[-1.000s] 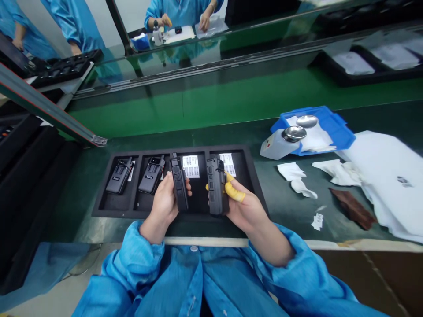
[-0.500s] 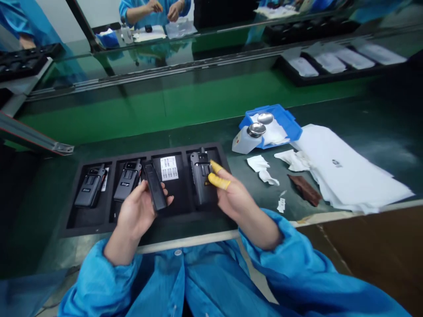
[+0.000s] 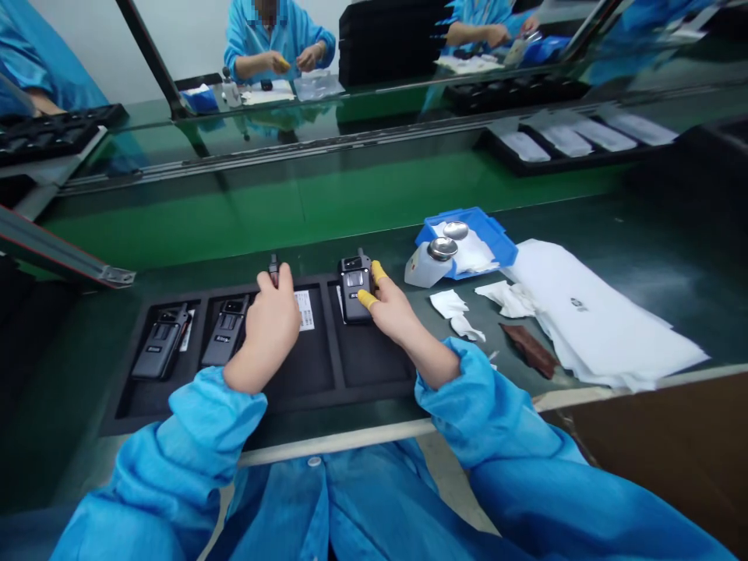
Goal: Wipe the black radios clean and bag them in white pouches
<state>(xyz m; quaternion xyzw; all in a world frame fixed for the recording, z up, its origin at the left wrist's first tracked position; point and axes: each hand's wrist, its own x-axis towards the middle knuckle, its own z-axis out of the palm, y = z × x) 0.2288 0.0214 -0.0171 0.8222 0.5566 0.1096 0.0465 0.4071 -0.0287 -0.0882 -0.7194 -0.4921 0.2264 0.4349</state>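
My left hand (image 3: 273, 323) is closed around a black two-way radio (image 3: 273, 267); its antenna end shows above the fingers, and the rest is hidden by the hand. In my right hand (image 3: 393, 308), with yellow finger cots on thumb and finger, another two-way radio (image 3: 354, 292) is gripped by its right edge, over the tray's right compartment. Below both hands lies the black compartment tray (image 3: 336, 362). Two more radios, one at far left (image 3: 159, 343) and one beside it (image 3: 223, 336), rest in its left compartments. A white label sheet (image 3: 305, 309) lies in the third.
Right of the tray stand a pump bottle (image 3: 429, 263) and a blue bin (image 3: 496, 234) holding white wipes. Crumpled wipes (image 3: 509, 299), a brown strip (image 3: 529, 349) and a stack of white bags (image 3: 596, 312) lie nearby. Beyond the glass ledge, co-workers sit at another bench.
My left hand has turned palm-down and moved up with its radio. My right hand has lifted the other radio upward from the right compartment, its thumb now across the front.
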